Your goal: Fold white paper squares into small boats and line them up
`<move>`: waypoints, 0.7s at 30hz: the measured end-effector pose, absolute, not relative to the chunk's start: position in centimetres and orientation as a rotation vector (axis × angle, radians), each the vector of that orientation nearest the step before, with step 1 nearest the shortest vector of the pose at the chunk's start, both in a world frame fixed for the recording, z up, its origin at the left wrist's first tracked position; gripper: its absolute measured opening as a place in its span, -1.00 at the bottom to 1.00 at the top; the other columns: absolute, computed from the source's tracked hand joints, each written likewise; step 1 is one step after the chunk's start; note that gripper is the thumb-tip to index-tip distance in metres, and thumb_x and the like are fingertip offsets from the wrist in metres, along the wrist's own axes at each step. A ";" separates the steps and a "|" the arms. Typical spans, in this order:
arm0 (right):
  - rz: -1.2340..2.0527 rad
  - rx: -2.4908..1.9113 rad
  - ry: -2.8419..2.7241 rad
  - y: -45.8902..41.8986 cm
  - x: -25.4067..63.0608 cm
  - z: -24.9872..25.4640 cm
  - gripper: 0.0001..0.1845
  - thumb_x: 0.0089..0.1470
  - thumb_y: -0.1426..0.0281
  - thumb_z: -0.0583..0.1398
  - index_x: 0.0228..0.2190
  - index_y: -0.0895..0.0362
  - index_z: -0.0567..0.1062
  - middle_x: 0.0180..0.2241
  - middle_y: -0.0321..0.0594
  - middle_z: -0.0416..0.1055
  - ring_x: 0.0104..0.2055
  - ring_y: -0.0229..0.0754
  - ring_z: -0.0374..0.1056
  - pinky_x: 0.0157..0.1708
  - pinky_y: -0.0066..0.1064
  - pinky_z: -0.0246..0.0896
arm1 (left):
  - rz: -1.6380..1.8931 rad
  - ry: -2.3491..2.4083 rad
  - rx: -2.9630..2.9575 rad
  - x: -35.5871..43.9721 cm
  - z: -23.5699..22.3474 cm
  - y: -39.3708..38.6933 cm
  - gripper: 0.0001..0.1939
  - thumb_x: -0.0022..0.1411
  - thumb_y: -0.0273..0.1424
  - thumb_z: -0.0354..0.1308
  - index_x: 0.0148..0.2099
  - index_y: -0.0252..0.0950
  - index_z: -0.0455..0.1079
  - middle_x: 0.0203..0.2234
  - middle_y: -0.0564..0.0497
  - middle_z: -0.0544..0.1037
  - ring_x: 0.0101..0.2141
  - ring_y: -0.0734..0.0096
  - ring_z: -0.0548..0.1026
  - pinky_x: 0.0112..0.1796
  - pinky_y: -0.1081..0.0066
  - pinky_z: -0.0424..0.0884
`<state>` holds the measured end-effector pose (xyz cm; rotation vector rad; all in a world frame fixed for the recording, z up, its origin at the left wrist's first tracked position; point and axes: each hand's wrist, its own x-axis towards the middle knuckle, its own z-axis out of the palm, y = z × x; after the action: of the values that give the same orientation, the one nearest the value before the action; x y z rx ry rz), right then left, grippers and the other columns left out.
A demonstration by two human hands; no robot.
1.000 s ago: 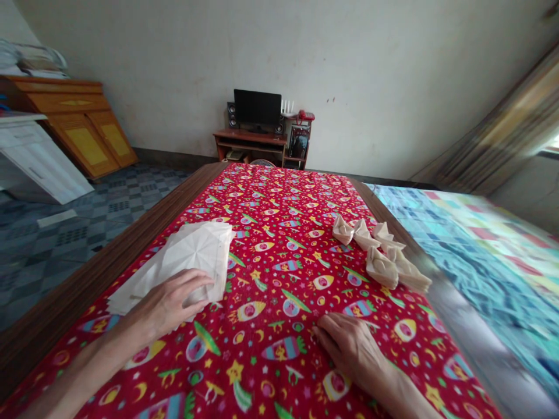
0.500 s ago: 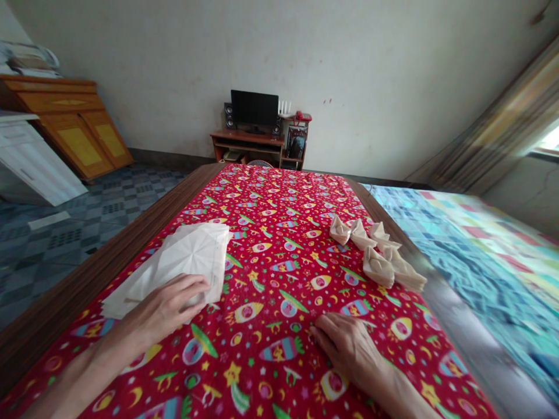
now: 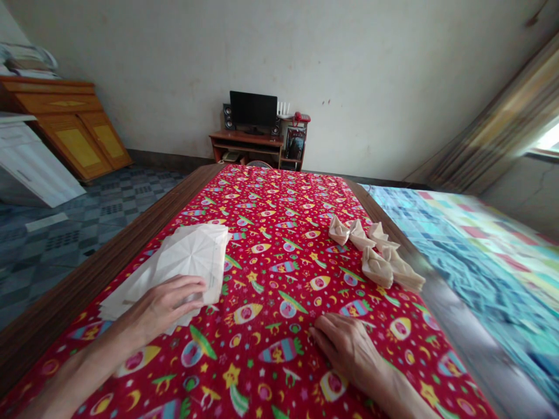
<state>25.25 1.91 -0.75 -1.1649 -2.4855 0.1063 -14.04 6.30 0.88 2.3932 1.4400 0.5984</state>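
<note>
A stack of creased white paper sheets [image 3: 192, 253] lies on the left of the red patterned cloth, its top sheet marked with fold lines fanning from a centre. My left hand [image 3: 174, 297] rests on the near right part of the stack, fingers stretched out and thumb slightly apart. My right hand [image 3: 349, 346] lies on the cloth right of the middle, its fingers curled in and no object visible in them. Beyond that hand stand several folded cream paper shapes [image 3: 378, 267], pointed like little boats, grouped near the right edge.
The red cloth [image 3: 279, 233] with rockets covers a brown table [image 3: 144, 238]. A bed [image 3: 437, 233] with blue and checked covers adjoins it on the right. Past the far end, a desk [image 3: 244, 139] carries a monitor [image 3: 253, 109]. Wooden [image 3: 74, 128] and white [image 3: 35, 160] cabinets stand left.
My left hand has shifted very slightly left on the paper stack. My right hand and the folded shapes stay in place; the view has moved a little.
</note>
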 end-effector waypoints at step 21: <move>0.138 -1.187 -2.508 1.9 25.3 -0.6 -0.75 0.26 0.42 -0.03 -0.48 0.11 0.24 -0.55 -0.34 0.29 -0.55 -0.33 0.16 -0.50 -0.44 -0.07 | 0.526 1.433 2.598 -14.5 -0.8 6.3 -0.64 0.27 -0.21 0.02 0.03 -0.22 0.39 0.03 -0.05 0.44 0.01 0.30 0.42 0.03 0.39 0.34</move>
<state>25.28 1.88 -0.55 -1.1869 -2.5076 0.1375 -14.54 6.27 -0.82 2.5975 1.4333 0.5265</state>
